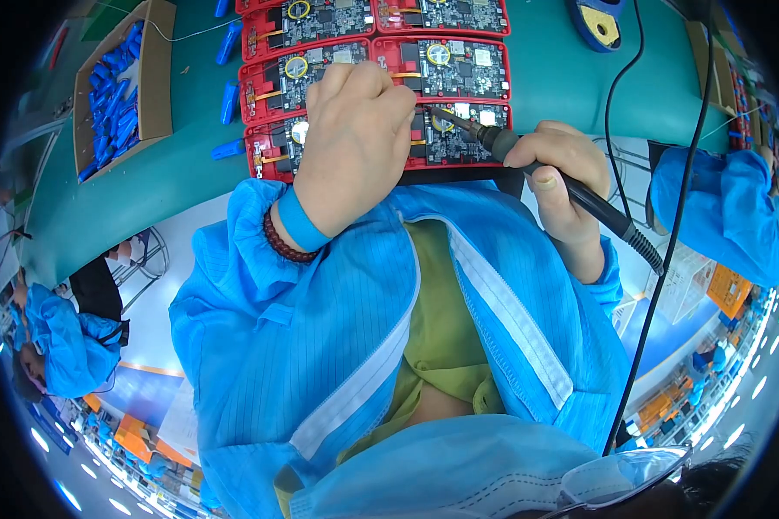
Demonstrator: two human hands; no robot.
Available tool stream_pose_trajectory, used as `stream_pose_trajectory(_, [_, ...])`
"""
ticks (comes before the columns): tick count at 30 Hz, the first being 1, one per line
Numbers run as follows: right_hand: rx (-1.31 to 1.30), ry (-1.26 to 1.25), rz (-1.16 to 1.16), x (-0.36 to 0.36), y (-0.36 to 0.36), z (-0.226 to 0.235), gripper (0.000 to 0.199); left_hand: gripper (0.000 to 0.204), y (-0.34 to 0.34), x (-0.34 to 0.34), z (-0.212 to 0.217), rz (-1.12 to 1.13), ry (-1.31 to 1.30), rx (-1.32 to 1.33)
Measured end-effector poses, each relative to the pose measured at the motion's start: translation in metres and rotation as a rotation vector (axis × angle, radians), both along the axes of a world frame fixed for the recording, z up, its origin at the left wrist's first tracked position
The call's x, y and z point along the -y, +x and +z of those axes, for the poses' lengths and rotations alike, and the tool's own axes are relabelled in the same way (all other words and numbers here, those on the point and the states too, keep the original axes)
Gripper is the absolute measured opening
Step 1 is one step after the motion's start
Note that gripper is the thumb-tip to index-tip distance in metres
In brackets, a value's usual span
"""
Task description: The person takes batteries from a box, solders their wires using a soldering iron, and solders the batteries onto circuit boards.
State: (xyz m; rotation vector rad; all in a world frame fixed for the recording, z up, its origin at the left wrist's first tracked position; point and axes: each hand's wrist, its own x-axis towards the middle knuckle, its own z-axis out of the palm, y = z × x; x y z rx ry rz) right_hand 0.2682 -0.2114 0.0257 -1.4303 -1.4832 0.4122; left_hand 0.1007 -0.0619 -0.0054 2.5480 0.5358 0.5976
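My right hand [567,169] grips a soldering iron [599,208] by its black handle. The iron's tip points left, over the nearest right circuit board [472,143], close to a round part with a yellow ring [442,119]. My left hand [355,143] is closed above the join between the nearest boards, its fingertips bent down and hidden behind the knuckles. Whatever those fingers pinch is out of sight. Each board lies in a red plastic case [506,73]; several cases sit side by side in two columns on the green table mat [545,86].
An open cardboard box [156,86] of blue cylindrical pieces [108,108] stands at the left. Several loose blue pieces [229,102] lie beside the cases. A blue iron stand with a yellow sponge [599,28] is at the far right. Black cables [685,186] hang on the right. Co-workers in blue sit either side.
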Motion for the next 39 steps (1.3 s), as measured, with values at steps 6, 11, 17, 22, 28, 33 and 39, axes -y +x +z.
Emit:
stream_pose_trajectory(6, [0.034,0.011,0.022,0.001,0.001,0.000,0.025,0.005,0.001,0.000,-0.001,-0.004,0.017,0.001])
stream_pose_trajectory(11, [-0.007,0.057,0.001,0.005,0.004,0.003,0.030,0.006,-0.001,-0.001,-0.001,-0.005,0.020,0.010])
stream_pose_trajectory(17, [-0.156,0.150,-0.090,-0.002,0.009,-0.004,0.036,0.005,-0.001,-0.002,0.003,-0.009,0.042,0.005])
stream_pose_trajectory(22, [-0.188,0.219,-0.154,-0.011,0.011,-0.003,0.035,0.005,0.000,0.001,0.005,0.014,0.036,0.036])
stream_pose_trajectory(28, [-0.117,0.252,-0.226,-0.015,0.014,0.002,0.041,0.008,-0.002,0.001,0.005,0.010,0.031,0.010])
stream_pose_trajectory(33, [-0.091,0.317,-0.272,-0.015,0.029,0.003,0.041,0.013,-0.032,-0.035,0.018,0.127,0.110,0.149])
stream_pose_trajectory(39, [-0.126,0.348,-0.321,-0.010,0.040,0.000,0.041,0.011,-0.073,-0.070,0.033,0.296,0.050,0.148])
